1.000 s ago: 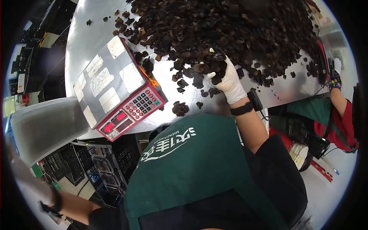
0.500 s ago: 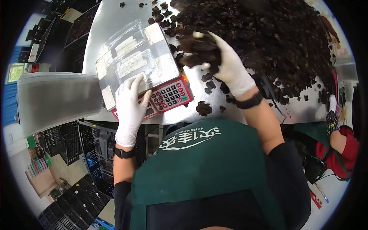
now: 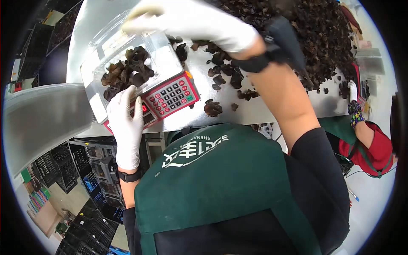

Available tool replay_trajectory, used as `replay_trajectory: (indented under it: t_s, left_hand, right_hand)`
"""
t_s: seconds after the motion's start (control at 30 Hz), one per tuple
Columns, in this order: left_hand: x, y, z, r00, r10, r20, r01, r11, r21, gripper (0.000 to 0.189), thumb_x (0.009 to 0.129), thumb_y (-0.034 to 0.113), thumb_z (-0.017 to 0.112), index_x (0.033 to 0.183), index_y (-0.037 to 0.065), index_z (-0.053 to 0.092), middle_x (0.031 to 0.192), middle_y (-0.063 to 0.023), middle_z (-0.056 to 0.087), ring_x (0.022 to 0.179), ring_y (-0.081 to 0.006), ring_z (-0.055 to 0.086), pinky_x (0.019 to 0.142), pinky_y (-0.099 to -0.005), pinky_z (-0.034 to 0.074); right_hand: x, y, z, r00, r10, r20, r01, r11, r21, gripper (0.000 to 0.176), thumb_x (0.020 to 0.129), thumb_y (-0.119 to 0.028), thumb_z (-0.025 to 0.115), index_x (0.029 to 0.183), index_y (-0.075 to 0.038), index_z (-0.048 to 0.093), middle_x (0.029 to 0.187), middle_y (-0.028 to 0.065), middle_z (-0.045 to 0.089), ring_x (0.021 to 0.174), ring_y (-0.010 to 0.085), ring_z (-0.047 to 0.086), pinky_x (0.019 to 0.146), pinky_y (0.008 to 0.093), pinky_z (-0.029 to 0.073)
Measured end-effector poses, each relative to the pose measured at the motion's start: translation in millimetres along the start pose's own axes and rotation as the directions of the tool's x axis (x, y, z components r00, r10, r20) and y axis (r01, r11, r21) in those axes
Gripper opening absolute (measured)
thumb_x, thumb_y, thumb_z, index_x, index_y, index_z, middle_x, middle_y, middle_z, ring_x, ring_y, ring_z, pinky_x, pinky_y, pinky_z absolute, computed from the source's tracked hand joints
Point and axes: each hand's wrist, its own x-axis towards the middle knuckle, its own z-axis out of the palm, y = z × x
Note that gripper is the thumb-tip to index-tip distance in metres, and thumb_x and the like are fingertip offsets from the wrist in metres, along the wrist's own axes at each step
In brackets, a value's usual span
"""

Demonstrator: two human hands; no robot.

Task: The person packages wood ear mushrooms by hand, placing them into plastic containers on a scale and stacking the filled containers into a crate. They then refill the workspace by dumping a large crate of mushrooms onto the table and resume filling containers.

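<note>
A clear plastic box (image 3: 159, 70) with its lid up rests on the metal plate of a red digital scale (image 3: 172, 100). Dark wood ear mushrooms (image 3: 123, 72) lie in a heap inside it. My gloved left hand (image 3: 125, 127) rests at the near edge of the box, its fingers stretched out and its thumb apart over the scale's panel. My gloved right hand (image 3: 170, 19) reaches across above the far side of the box. Motion smears its fingers, so I cannot make out their closure or anything in them.
A large pile of wood ear mushrooms (image 3: 318, 46) covers the right of the steel table (image 3: 204, 80), with loose pieces before it. Stacked clear plastic sheets or lids (image 3: 46, 119) stand left. Black crates (image 3: 85, 225) are below. Another person's gloved hand (image 3: 353, 91) is at far right.
My right hand has swung left from the pile to above the box. Mushrooms now lie in the box, where none showed before. My left hand stays at the box. The view has shifted.
</note>
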Motion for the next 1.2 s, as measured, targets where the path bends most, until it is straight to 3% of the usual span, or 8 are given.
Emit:
replay_trajectory:
  t_s: [0.2, 0.27, 0.4, 0.63, 0.77, 0.9, 1.0, 1.2]
  left_hand:
    - [-1.1, 5.6, -3.7, 0.998, -0.008, -0.063, 0.001, 0.994, -0.108, 0.024, 0.087, 0.0, 0.068, 0.111, 0.003, 0.066, 0.106, -0.0124, 0.068, 0.099, -0.0256, 0.065, 0.089, -0.0362, 0.051]
    - [-2.5, 14.3, -5.4, 0.987, 0.03, -0.16, -0.047, 0.993, -0.106, 0.023, 0.087, -0.004, 0.065, 0.11, 0.002, 0.065, 0.108, -0.0126, 0.066, 0.101, -0.0261, 0.065, 0.093, -0.036, 0.05]
    - [-13.9, 34.1, 1.0, 0.948, 0.133, -0.289, -0.18, 0.974, -0.139, 0.031, 0.081, -0.013, 0.064, 0.108, 0.001, 0.066, 0.107, -0.0131, 0.068, 0.101, -0.0268, 0.065, 0.089, -0.0356, 0.052]
    - [-38.6, 97.9, 60.8, 0.899, 0.412, 0.146, -0.354, 0.883, -0.309, 0.037, 0.075, -0.007, 0.066, 0.11, 0.005, 0.066, 0.107, -0.0115, 0.068, 0.096, -0.0295, 0.065, 0.083, -0.0369, 0.053]
    - [-38.1, 116.7, 96.6, 0.775, 0.487, 0.402, -0.428, 0.873, -0.232, 0.037, 0.081, -0.002, 0.062, 0.117, 0.007, 0.065, 0.118, -0.0116, 0.063, 0.11, -0.0293, 0.061, 0.089, -0.0364, 0.053]
    - [-39.6, 112.4, 119.3, 0.829, 0.375, 0.416, -0.188, 0.886, -0.423, 0.037, 0.088, 0.002, 0.061, 0.125, 0.005, 0.061, 0.118, -0.0128, 0.063, 0.109, -0.0273, 0.061, 0.091, -0.0357, 0.051]
    - [-26.2, 130.1, 102.7, 0.662, 0.116, 0.74, 0.745, 0.003, -0.667, 0.045, 0.09, 0.001, 0.062, 0.134, 0.0, 0.052, 0.128, -0.0155, 0.06, 0.111, -0.0247, 0.062, 0.089, -0.0333, 0.053]
    - [-23.0, 132.0, 94.8, 0.621, 0.312, 0.719, 0.771, -0.407, -0.49, 0.054, 0.095, 0.012, 0.062, 0.14, -0.008, 0.041, 0.141, -0.021, 0.051, 0.119, -0.022, 0.059, 0.095, -0.0296, 0.052]
  right_hand:
    - [-170.0, 92.3, -41.3, 0.887, 0.424, -0.185, -0.444, 0.668, -0.597, 0.034, 0.085, -0.043, 0.068, 0.084, -0.009, 0.07, 0.084, 0.0109, 0.068, 0.085, 0.0275, 0.067, 0.073, 0.0376, 0.052]
    - [-215.8, 103.7, -22.0, 0.808, 0.541, -0.233, -0.536, 0.511, -0.671, 0.031, 0.085, -0.042, 0.068, 0.08, -0.011, 0.069, 0.083, 0.0111, 0.066, 0.084, 0.0303, 0.066, 0.072, 0.0404, 0.051]
    - [-247.2, 123.5, 5.5, 0.806, 0.464, -0.368, -0.591, 0.608, -0.53, 0.027, 0.086, -0.036, 0.068, 0.083, -0.009, 0.071, 0.082, 0.0118, 0.066, 0.081, 0.0329, 0.065, 0.071, 0.0418, 0.051]
    - [-285.2, 93.7, -11.9, 0.777, 0.233, -0.584, -0.53, 0.743, -0.409, 0.014, 0.085, -0.02, 0.072, 0.083, -0.007, 0.067, 0.08, 0.0096, 0.063, 0.073, 0.0296, 0.063, 0.066, 0.036, 0.051]
    - [-373.0, 59.7, -53.5, 0.705, 0.417, -0.574, -0.692, 0.583, -0.426, 0.019, 0.08, -0.016, 0.074, 0.09, -0.006, 0.061, 0.087, 0.0103, 0.06, 0.08, 0.0301, 0.063, 0.07, 0.0362, 0.051]
    - [-433.8, 27.8, -67.7, 0.557, 0.562, -0.612, -0.825, 0.29, -0.485, 0.037, 0.074, -0.01, 0.077, 0.108, -0.008, 0.06, 0.105, 0.0083, 0.061, 0.101, 0.028, 0.061, 0.087, 0.0367, 0.051]
    - [-414.0, 35.8, -49.0, 0.613, 0.475, -0.632, -0.774, 0.522, -0.359, 0.047, 0.077, -0.012, 0.075, 0.122, -0.011, 0.061, 0.119, 0.012, 0.061, 0.112, 0.0289, 0.059, 0.098, 0.0374, 0.048]
    - [-311.0, 85.2, -46.5, 0.8, 0.221, -0.558, -0.559, 0.612, -0.559, 0.07, 0.074, -0.02, 0.076, 0.14, -0.019, 0.053, 0.143, 0.0171, 0.049, 0.127, 0.0373, 0.049, 0.107, 0.0456, 0.042]
